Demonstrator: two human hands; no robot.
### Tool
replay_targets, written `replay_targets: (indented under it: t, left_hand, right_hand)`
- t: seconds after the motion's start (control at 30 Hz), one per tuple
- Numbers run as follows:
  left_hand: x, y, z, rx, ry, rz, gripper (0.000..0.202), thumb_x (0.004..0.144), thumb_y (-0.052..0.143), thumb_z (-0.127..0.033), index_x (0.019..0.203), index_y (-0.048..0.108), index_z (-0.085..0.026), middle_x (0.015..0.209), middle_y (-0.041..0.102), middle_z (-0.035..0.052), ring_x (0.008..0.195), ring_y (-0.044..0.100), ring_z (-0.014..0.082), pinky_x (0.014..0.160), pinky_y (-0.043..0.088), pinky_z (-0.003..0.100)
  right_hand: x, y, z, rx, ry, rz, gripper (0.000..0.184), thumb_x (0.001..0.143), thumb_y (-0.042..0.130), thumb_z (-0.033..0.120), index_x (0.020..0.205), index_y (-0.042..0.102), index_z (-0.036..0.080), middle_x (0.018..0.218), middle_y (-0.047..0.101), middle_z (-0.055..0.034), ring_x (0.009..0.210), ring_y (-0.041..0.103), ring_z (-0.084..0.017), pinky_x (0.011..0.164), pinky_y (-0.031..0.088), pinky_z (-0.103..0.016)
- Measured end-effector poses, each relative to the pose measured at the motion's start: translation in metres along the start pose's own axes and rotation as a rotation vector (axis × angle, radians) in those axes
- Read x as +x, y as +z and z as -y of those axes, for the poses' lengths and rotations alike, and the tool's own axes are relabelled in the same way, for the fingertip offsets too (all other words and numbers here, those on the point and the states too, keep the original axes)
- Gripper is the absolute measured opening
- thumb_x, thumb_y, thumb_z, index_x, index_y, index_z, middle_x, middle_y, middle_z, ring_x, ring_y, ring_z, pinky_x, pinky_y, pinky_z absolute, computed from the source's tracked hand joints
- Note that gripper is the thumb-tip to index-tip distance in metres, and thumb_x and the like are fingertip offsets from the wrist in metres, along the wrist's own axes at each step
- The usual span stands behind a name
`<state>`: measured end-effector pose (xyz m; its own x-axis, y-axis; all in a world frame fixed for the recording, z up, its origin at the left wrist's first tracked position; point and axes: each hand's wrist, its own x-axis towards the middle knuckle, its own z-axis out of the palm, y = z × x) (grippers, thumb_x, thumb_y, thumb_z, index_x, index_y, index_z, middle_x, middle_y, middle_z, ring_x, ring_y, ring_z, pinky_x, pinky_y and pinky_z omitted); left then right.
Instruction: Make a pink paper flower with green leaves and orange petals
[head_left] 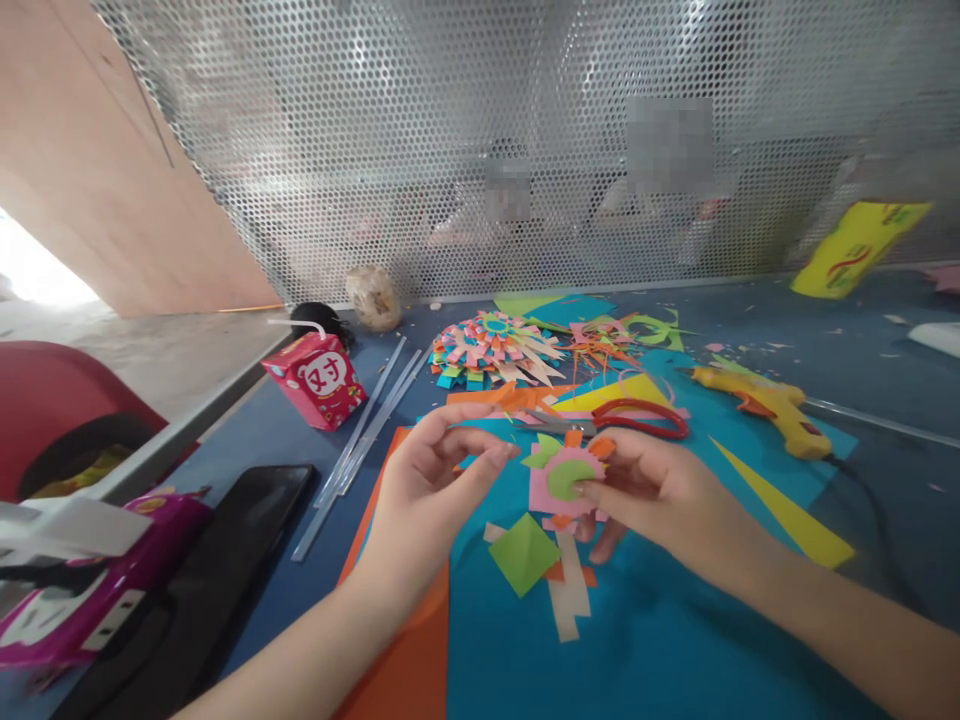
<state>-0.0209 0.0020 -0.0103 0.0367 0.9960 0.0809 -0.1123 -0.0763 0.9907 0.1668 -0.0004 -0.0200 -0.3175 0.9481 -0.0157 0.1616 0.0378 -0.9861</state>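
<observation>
My right hand point(649, 485) pinches a pink and green paper flower point(564, 483) at its right edge, thumb on its green centre. A green leaf-like piece and orange tabs show around it. To its left is my left hand point(442, 470), fingers curled and thumb close to the fingertips; whatever is in that pinch, if anything, is too small to make out. Below the flower lie a green paper square point(524, 556) and pale paper strips point(568, 590) on blue paper point(495, 650). Red-handled scissors point(639, 418) rest just behind my hands.
Finished-looking fringed paper flowers point(495, 348) are piled at the back, beside paper scraps point(600, 345). A yellow glue gun point(772, 405) lies right, its cord trailing forward. Left are clear glue sticks point(360, 440), a red drink carton point(315, 380) and a black phone point(217, 570). Perforated metal point(375, 120) stands behind.
</observation>
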Motion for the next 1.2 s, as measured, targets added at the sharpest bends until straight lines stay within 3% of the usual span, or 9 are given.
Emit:
replay_targets:
  t: [0.07,0.17,0.23,0.33,0.63,0.93,1.03,1.13,1.2]
  left_hand:
    - [0.0,-0.002,0.0,-0.039,-0.047,0.018,0.022,0.077,0.062,-0.028,0.096,0.056,-0.019,0.069,0.06,-0.0016,0.059,0.051,0.0076,0.049,0.038,0.017]
    - [-0.001,-0.004,0.0,-0.103,-0.224,0.152,0.027,0.081,0.054,-0.037,0.101,0.055,-0.018,0.081,0.061,0.004,0.07,0.053,0.0127,0.05,0.04,0.02]
    - [-0.002,-0.004,0.0,-0.128,-0.346,0.277,0.03,0.08,0.054,-0.035,0.104,0.054,-0.018,0.081,0.06,0.0048,0.07,0.053,0.0138,0.05,0.04,0.021]
    - [-0.003,-0.001,0.001,-0.134,-0.403,0.384,0.035,0.071,0.063,-0.022,0.104,0.054,-0.019,0.073,0.057,0.0,0.061,0.05,0.0098,0.05,0.038,0.021]
    - [-0.003,0.001,0.002,-0.195,-0.355,0.414,0.041,0.066,0.065,-0.008,0.104,0.053,-0.017,0.07,0.059,-0.0007,0.058,0.052,0.0068,0.05,0.038,0.017]
    - [-0.004,0.0,0.002,-0.214,-0.391,0.397,0.042,0.064,0.068,-0.012,0.102,0.053,-0.018,0.071,0.059,-0.0003,0.066,0.056,0.0107,0.061,0.044,0.021]
    - [-0.005,-0.001,0.005,-0.199,-0.395,0.398,0.041,0.064,0.066,-0.012,0.103,0.053,-0.018,0.073,0.058,0.0004,0.064,0.054,0.0102,0.056,0.042,0.021]
    - [-0.003,0.001,0.002,-0.094,-0.317,0.3,0.035,0.069,0.061,-0.014,0.103,0.053,-0.018,0.073,0.059,0.0,0.06,0.051,0.0094,0.05,0.038,0.02]
    - [0.0,0.002,-0.006,0.0,-0.18,0.185,0.027,0.074,0.058,-0.015,0.1,0.054,-0.019,0.072,0.059,-0.0002,0.061,0.051,0.0097,0.051,0.038,0.021]
  right_hand:
    - [-0.002,-0.004,-0.004,-0.3,-0.324,-0.13,0.003,0.082,0.054,0.019,0.081,0.056,0.021,0.077,0.067,-0.002,0.064,0.067,-0.015,0.051,0.057,-0.023]
    - [-0.007,-0.012,-0.009,-0.736,-0.806,-0.181,0.021,0.082,0.05,0.008,0.092,0.06,0.024,0.095,0.066,-0.0026,0.09,0.064,-0.015,0.075,0.055,-0.024]
    - [-0.009,-0.015,-0.009,-0.877,-0.95,-0.149,0.026,0.082,0.048,0.007,0.096,0.06,0.025,0.098,0.066,-0.0026,0.096,0.062,-0.015,0.083,0.052,-0.026]
    - [-0.011,-0.017,-0.006,-0.952,-1.072,-0.128,0.023,0.085,0.044,0.01,0.094,0.061,0.022,0.094,0.067,-0.0051,0.095,0.062,-0.017,0.082,0.052,-0.027]
    - [-0.012,-0.018,-0.002,-0.984,-1.105,-0.099,0.023,0.084,0.043,0.008,0.095,0.062,0.018,0.093,0.069,-0.0079,0.094,0.063,-0.019,0.082,0.054,-0.031]
    - [-0.015,-0.018,-0.011,-0.997,-1.074,-0.059,0.03,0.085,0.036,0.01,0.103,0.058,0.02,0.101,0.067,-0.0072,0.103,0.058,-0.021,0.088,0.052,-0.038]
    - [-0.014,-0.018,-0.011,-1.021,-1.102,-0.059,0.029,0.085,0.036,0.008,0.103,0.058,0.017,0.101,0.066,-0.0081,0.106,0.055,-0.021,0.09,0.05,-0.036]
    - [-0.012,-0.019,-0.007,-1.034,-1.124,-0.059,0.025,0.083,0.043,0.004,0.101,0.057,0.013,0.101,0.064,-0.0102,0.106,0.053,-0.02,0.092,0.047,-0.032]
    - [-0.011,-0.019,-0.005,-1.015,-1.104,-0.096,0.023,0.081,0.048,0.003,0.1,0.056,0.013,0.1,0.063,-0.0105,0.103,0.054,-0.019,0.09,0.048,-0.031]
